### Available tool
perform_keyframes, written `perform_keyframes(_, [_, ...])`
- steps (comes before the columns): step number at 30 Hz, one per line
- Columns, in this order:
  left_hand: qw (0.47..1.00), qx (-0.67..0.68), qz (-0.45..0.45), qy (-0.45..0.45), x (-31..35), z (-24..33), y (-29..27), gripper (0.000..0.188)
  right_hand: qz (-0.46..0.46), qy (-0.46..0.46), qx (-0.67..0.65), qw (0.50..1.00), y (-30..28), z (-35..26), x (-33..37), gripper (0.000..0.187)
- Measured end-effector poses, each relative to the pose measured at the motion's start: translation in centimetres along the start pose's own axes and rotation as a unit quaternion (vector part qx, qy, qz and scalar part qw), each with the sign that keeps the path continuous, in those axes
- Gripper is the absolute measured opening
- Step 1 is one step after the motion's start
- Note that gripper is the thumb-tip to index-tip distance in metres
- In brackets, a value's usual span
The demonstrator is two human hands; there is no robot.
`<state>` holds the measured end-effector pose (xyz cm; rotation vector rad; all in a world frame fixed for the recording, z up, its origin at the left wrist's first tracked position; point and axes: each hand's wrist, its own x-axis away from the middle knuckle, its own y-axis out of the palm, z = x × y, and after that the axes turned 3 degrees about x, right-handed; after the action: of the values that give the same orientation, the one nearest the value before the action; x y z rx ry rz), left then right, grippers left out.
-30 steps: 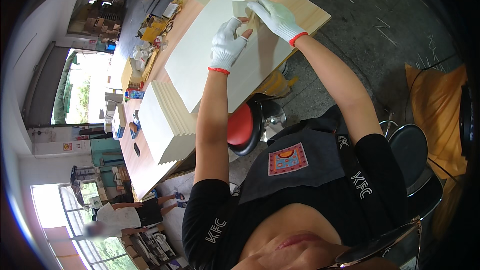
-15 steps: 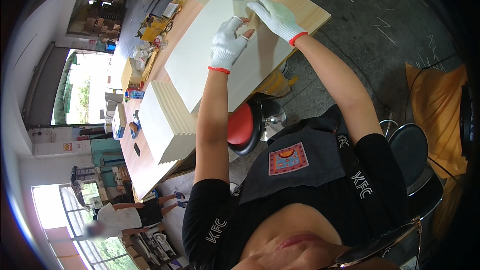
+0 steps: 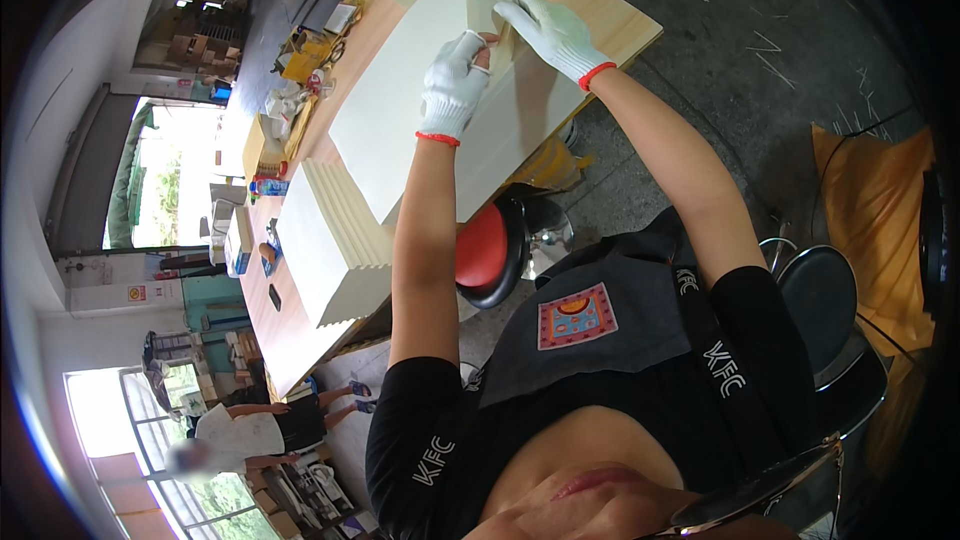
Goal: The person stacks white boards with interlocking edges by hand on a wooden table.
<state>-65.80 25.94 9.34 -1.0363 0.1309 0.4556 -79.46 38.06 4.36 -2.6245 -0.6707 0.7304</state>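
Head view: both gloved hands meet at a small cream folded flap (image 3: 482,15) on the large cream sheet (image 3: 420,110) lying across the counter (image 3: 610,25) end. Left grip (image 3: 452,88) pinches the flap; right grip (image 3: 550,30) presses it, fingers curled.

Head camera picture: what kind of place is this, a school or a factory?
Probably a small workshop or factory. A long wooden bench holds a fanned stack of cream sheets, both gloved hands, left hand and right hand, work on a big sheet, and the concrete floor is littered with scraps.
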Motion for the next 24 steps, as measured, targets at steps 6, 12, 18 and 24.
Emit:
perform_keyframes(6, [0.999, -0.038, 0.011, 0.022, 0.2, -0.2, 0.1, 0.031, -0.02, 0.009, -0.009, 1.0, -0.4, -0.5, 0.1, 0.053])
perform_keyframes(12, [0.999, -0.011, 0.024, 0.03, 0.1, -0.3, 0.2, 0.025, -0.042, 0.033, -0.015, 0.998, -0.8, -0.7, 0.2, 0.052])
perform_keyframes(18, [0.999, -0.018, 0.008, 0.043, 0.0, -0.4, -0.1, 0.024, -0.022, 0.031, -0.01, 0.999, -0.5, -0.7, 0.2, 0.048])
perform_keyframes(24, [0.997, -0.056, 0.004, 0.044, 0.0, -0.6, 0.2, 0.032, -0.006, 0.023, -0.028, 0.999, -0.1, -0.2, 0.3, 0.046])
